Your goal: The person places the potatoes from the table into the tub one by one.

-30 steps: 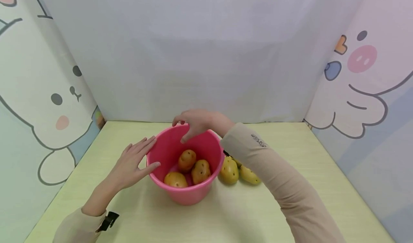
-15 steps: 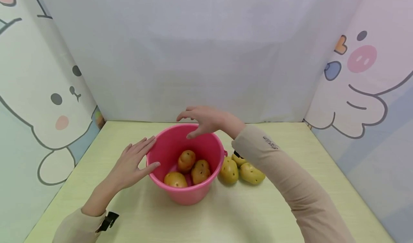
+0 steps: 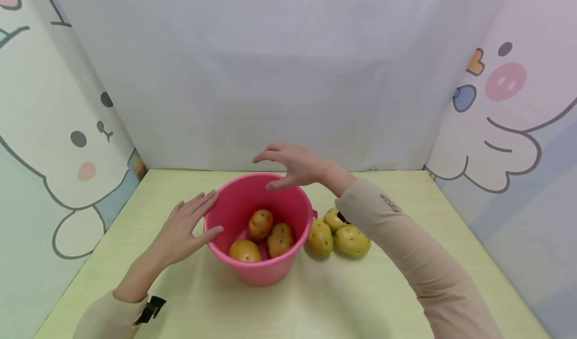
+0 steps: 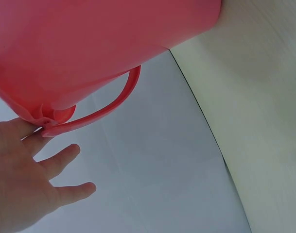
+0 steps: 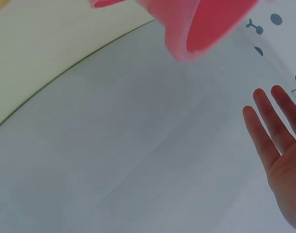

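Your left hand [image 3: 182, 231] rests, fingers straight and spread, at the rim of the pink bucket [image 3: 261, 277] on the counter [image 3: 270, 316]; your right hand [image 3: 299, 166], fingers spread and empty, hangs over the far rim. Caution: a right-hand knock could tip the seemingly lightly steadied bucket, spilling its three potatoes [image 3: 280, 240] or rolling the loose potatoes [image 3: 319, 239] away.
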### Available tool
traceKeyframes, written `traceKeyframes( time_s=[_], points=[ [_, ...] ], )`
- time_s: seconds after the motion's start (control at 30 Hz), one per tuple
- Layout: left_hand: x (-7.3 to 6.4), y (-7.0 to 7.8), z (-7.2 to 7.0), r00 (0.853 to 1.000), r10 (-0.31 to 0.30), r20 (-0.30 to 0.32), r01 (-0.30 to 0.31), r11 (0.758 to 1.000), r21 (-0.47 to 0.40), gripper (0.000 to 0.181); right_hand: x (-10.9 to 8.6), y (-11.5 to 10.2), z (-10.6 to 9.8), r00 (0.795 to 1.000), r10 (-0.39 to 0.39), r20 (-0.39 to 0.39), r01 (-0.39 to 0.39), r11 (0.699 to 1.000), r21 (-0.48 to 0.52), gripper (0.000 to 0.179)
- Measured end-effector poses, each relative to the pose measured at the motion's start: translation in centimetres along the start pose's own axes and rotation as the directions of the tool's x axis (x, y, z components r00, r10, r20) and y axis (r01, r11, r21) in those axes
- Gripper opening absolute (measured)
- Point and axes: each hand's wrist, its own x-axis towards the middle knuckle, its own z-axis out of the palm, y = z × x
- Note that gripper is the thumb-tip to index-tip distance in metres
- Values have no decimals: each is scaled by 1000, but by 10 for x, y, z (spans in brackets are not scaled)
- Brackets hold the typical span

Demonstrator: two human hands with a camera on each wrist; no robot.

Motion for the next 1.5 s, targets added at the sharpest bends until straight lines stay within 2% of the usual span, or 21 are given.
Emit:
traceKeyframes(
  time_s=[0.2,0.7,1.5],
  points=[
    [0,0,0,1000,2,-4,-2,1000,-2,72,-8,5,-1,998,-20,-57,21,1000,22,54],
    [0,-1,1,1000,2,-2,-2,1000,1,72,-28,20,0,989,12,-147,-7,999,34,54],
    [0,0,1,1000,-8,6,8,1000,1,73,-67,42,16,960,-27,-279,34,999,20,50]
  ],
)
